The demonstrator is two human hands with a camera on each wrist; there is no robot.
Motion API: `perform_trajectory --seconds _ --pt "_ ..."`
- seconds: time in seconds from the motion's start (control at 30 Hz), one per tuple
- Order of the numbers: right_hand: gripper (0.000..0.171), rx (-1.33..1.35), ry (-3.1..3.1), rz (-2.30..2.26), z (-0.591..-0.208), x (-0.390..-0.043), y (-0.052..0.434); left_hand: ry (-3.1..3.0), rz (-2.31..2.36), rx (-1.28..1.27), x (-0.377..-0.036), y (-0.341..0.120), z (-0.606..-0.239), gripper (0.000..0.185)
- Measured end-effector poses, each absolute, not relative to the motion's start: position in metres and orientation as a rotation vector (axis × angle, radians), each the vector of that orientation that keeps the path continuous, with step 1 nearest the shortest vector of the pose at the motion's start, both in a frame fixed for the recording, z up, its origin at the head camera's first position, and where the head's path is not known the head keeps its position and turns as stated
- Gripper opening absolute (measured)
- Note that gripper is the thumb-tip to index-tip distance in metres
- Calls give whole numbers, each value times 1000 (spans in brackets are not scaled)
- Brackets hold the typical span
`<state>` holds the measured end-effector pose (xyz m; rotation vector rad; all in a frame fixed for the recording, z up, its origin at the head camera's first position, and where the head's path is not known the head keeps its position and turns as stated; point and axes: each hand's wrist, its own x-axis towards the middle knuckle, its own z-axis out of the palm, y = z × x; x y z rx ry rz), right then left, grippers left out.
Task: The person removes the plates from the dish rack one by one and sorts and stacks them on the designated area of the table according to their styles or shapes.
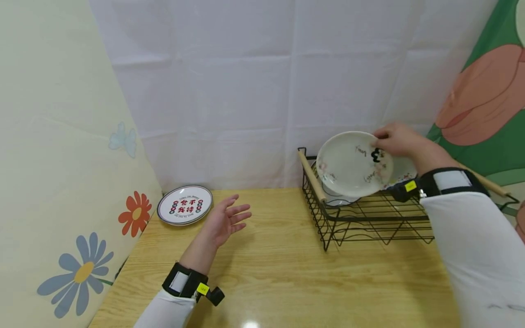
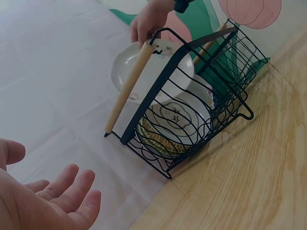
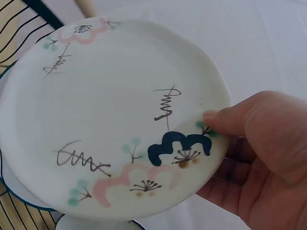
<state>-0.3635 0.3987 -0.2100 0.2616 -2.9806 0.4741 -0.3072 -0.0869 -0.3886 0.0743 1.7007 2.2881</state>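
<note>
My right hand [image 1: 395,140] pinches the rim of a white plate [image 1: 352,163] painted with pink and blue flowers, holding it tilted above the black wire dish rack [image 1: 369,214]. The right wrist view shows the thumb [image 3: 225,122] on the plate's face [image 3: 115,115] and the fingers behind it. More plates [image 2: 168,127] stand inside the rack [image 2: 192,115]. My left hand [image 1: 227,221] hovers open, palm up, over the wooden table [image 1: 279,269], holding nothing. A plate with red characters [image 1: 185,205] lies flat near the left hand, at the table's back left.
The rack has wooden handles [image 1: 311,175] on both sides. A white cloth backdrop [image 1: 262,91] hangs behind the table, with a floral sheet [image 1: 61,182] on the left and a green one [image 1: 488,100] on the right.
</note>
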Motion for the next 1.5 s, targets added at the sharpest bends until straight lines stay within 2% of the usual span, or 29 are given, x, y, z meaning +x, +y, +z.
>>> perform_trajectory --seconds 0.2,0.37,0.47,0.63,0.7,0.93,1.2,1.5 --pt "62 118 -2944 719 -208 -358 408 1699 2288 75 -308 -87 -389 54" --pt "66 30 -2843 1005 -211 -354 407 1695 2282 76 -307 -88 -390 54" --pt "58 14 -2718 1262 -214 -353 404 1700 2286 75 -308 -88 -390 54" --pt "15 -19 -2460 1615 -218 -352 390 1702 2292 72 -308 -89 -389 54" --pt "7 -27 -2379 1729 -221 -353 383 1698 2293 71 -309 -90 -389 54" --pt "21 12 -2115 2136 -234 -350 363 1699 2295 79 -311 -89 -390 55" --pt "10 20 -1880 2371 -248 -326 335 1681 2297 90 -311 -88 -389 55" --pt "15 149 -1686 2588 -267 -289 304 1662 2286 124 -311 -87 -388 54"
